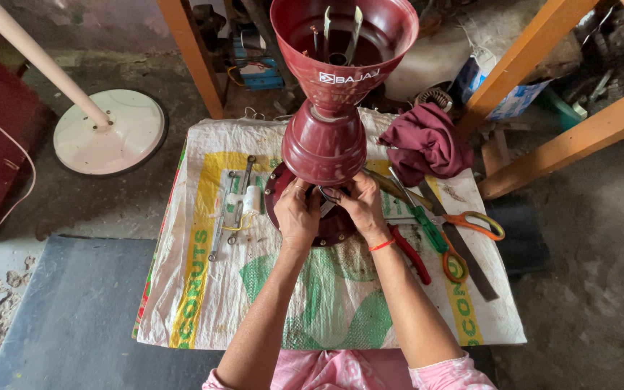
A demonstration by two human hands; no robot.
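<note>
Nearest the camera, at the bottom of the frame, we saw pink sleeves and two bare forearms reaching up to the middle. Our left hand and right hand met at the centre of the frame, fingers curled around a small dark part at the base of the maroon fan motor; each grip looked narrow and pinched, though what exactly it held we could not tell. The motor stood upright on a woven sack spread over the desk, its round base plate under our hands.

We judged the motor heavy, rigid metal with a smooth painted skin, likely slippery on the domes, and best taken at the narrow waist or under the plate rim.

To the right lay orange scissors, red pliers and a maroon cloth; farther, upper left, a white disc sat on the floor.
</note>
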